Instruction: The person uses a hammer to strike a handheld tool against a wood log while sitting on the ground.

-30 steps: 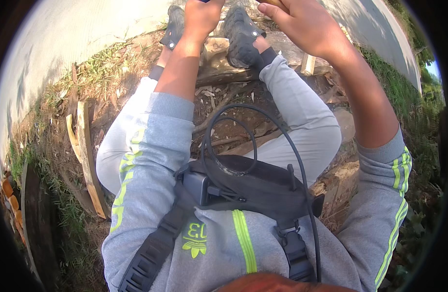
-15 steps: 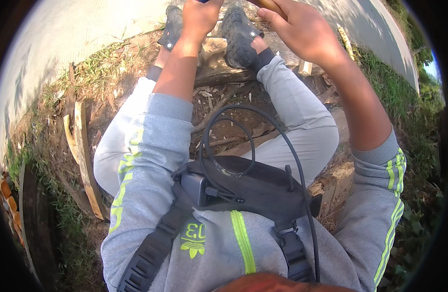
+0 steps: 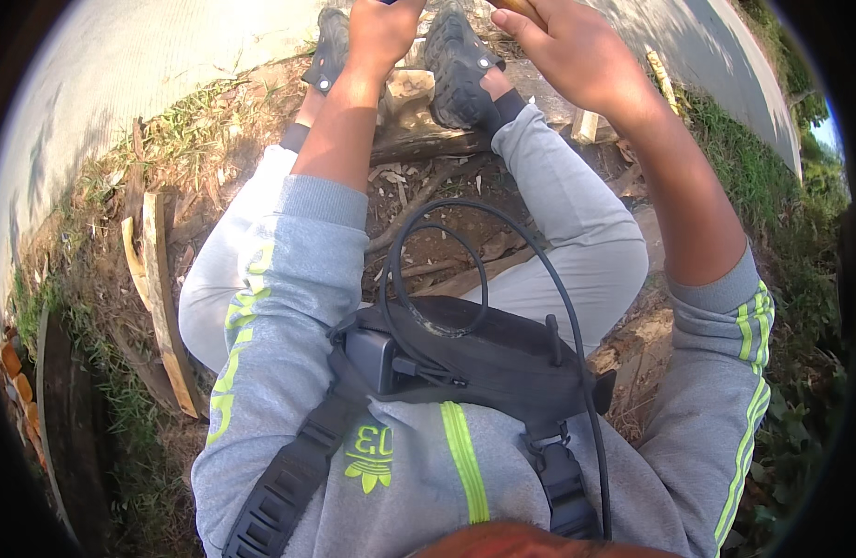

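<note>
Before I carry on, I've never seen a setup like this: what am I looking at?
There is no robot here: a person sits and works with two bare hands. Every picture comes from one wide camera on the head, looking down, so edges bend.

The left hand holds something dark blue; the right hand holds a yellow-brown piece. Both are cut off by the top edge, so I can't say what they are.

A black bag sits at the waist, with a looping cable. On the ground lie pale chips and, to the left, split wood.
</note>
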A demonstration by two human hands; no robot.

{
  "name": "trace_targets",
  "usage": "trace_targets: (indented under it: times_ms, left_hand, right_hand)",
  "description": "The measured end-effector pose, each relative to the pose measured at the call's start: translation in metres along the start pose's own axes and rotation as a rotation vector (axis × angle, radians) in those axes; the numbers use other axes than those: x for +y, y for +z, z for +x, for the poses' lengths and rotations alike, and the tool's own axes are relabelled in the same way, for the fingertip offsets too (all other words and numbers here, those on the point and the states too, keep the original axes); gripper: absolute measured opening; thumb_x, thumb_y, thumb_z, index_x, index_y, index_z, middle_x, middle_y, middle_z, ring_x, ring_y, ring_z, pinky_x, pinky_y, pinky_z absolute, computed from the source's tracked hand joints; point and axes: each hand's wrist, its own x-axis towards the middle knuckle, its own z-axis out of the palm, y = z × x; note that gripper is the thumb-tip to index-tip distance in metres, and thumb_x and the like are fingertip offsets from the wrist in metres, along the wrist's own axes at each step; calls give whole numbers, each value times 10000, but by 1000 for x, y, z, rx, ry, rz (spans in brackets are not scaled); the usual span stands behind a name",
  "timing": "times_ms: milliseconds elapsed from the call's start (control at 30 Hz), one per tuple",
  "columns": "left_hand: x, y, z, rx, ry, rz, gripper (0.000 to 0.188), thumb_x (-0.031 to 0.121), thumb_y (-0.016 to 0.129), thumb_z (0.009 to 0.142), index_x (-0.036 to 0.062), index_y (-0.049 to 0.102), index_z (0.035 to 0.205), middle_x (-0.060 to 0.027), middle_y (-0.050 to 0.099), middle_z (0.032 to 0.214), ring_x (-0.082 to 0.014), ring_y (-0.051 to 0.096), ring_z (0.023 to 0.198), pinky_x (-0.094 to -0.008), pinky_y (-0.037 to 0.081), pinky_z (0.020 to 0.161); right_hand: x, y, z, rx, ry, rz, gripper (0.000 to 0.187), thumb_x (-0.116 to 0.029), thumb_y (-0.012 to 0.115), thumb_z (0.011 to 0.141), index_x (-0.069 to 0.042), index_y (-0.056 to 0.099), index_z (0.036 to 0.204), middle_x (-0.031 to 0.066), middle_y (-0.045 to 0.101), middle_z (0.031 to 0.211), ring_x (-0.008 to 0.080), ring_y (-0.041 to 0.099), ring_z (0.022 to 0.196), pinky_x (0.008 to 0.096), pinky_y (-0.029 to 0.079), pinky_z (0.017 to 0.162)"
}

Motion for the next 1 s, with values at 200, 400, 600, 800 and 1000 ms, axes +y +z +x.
trace_targets:
  times_ms: [200,400,600,800,1000]
  left_hand:
    - [8,0,5,12,-13,-39,313,261,678,886,-37,685,791,-89,611,632,-180,583,632,-419,446,587]
    - [0,2,-2,-9,1,24,313,270,671,895,-24,683,787,-85,617,643,-175,578,632,-413,442,587]
    - [1,-1,3,-9,-34,-9,298,264,668,895,-9,677,776,-59,595,633,-157,572,628,-398,435,576]
    - [3,1,8,47,0,-68,315,269,677,887,-19,683,760,-65,605,631,-158,581,626,-398,442,568]
    - [-3,-3,10,14,-13,-1,298,251,664,900,-19,671,773,-63,610,633,-159,584,622,-393,439,561]
  right_hand:
    - [20,19,4,148,-91,10,344,-333,588,1036,-5,688,1063,259,709,926,426,698,926,481,529,790]
    - [15,18,-3,102,-8,12,333,-327,588,1033,-11,691,1048,251,716,932,417,703,936,480,532,824]
    - [0,12,-2,264,79,224,342,-336,582,1044,-29,699,1140,264,715,988,448,688,968,495,527,840]
    - [0,7,-2,195,-16,77,343,-328,581,1046,-8,693,1101,263,710,920,446,695,922,483,532,803]
    - [-2,3,0,88,19,87,339,-328,586,1039,-10,694,1084,249,700,867,420,697,856,465,531,768]
